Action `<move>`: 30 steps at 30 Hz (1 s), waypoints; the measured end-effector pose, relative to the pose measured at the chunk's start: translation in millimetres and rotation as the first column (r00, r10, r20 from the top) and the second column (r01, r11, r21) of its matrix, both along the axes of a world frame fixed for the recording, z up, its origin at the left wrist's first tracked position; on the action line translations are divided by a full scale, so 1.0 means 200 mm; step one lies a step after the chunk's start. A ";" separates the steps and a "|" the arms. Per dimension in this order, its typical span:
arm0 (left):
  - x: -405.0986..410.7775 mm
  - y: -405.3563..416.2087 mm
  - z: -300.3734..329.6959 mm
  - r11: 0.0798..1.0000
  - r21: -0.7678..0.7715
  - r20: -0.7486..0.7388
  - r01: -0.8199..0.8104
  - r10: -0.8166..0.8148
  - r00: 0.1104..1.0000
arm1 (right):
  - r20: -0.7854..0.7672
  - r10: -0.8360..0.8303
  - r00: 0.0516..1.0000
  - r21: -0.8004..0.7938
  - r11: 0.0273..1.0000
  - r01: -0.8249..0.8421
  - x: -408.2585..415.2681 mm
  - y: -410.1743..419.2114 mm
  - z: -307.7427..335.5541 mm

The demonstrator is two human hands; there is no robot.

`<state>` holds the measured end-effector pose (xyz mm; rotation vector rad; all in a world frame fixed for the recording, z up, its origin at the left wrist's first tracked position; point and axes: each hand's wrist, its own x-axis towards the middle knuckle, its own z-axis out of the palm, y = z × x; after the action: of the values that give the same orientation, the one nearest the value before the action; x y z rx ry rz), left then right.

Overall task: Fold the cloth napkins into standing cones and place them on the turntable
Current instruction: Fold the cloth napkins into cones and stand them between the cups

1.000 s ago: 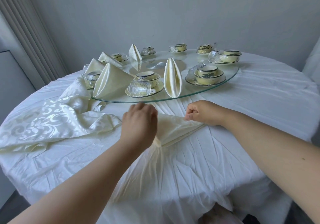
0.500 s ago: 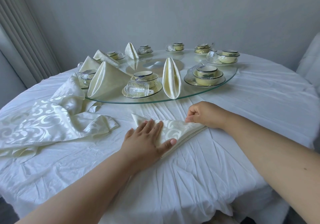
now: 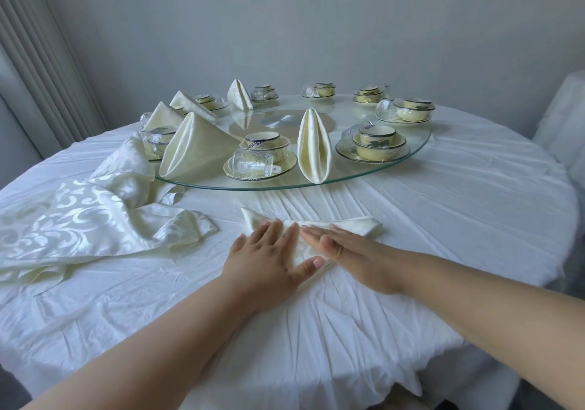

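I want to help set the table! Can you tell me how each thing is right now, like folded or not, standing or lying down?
Left hand: open, flat on the napkin.
Right hand: open, flat on the napkin.
Napkin being folded: lying flat on the tablecloth, not yet a cone.
Cone napkins: folded, on the turntable.
Turntable: holds cups and bowls.
Spare napkins: unfolded, heaped at left.
Glass: lying on its side.

- One view only — a wide-angle camera worn on the head, looking forward and down across the round table under a white creased tablecloth (image 3: pixel 443 219).
- Both forearms enter from 6 o'clock, near the lens.
- The round glass turntable (image 3: pixel 380 173) lies farther off, toward 12 o'clock — a grey wall behind it.
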<state>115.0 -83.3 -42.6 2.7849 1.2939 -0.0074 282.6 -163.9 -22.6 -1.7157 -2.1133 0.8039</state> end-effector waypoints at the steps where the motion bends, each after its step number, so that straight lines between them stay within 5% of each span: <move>1: 0.00 0.00 0.00 1.000 -0.003 -0.007 -0.002 0.002 1.000 | 0.058 -0.008 0.998 0.006 1.000 0.007 0.02 0.01 0.00; 8: 0.01 0.00 0.00 0.999 -0.022 -0.052 -0.027 0.026 0.998 | 0.416 -0.048 0.908 0.030 0.999 0.039 0.14 0.04 -0.03; 16: 0.00 0.01 0.01 0.999 -0.034 -0.056 -0.018 0.016 0.998 | 0.555 -0.109 0.825 -0.043 0.986 0.160 0.18 0.06 0.04; 18: 0.01 0.01 0.01 0.999 -0.036 -0.057 -0.015 0.013 0.998 | 0.494 -0.122 0.861 -0.012 0.989 0.147 0.13 0.08 0.14; 22: 0.01 0.01 0.00 1.000 -0.020 -0.056 -0.010 0.009 0.998 | 0.018 -0.042 0.999 0.028 0.999 0.041 -0.03 0.08 0.21; 27: 0.01 0.01 0.01 1.000 -0.016 -0.010 0.002 -0.002 1.000 | 0.258 0.044 0.965 0.026 0.998 -0.053 0.02 0.11 -0.01; 30: -0.01 0.04 0.03 0.998 -0.047 -0.011 0.031 -0.031 0.999 | 0.262 0.029 0.965 -0.003 1.000 -0.029 0.04 0.13 0.00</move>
<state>113.9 -75.6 -36.8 2.7696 1.2365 -0.0543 291.4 -138.7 -22.9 -1.8849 -2.3110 0.6116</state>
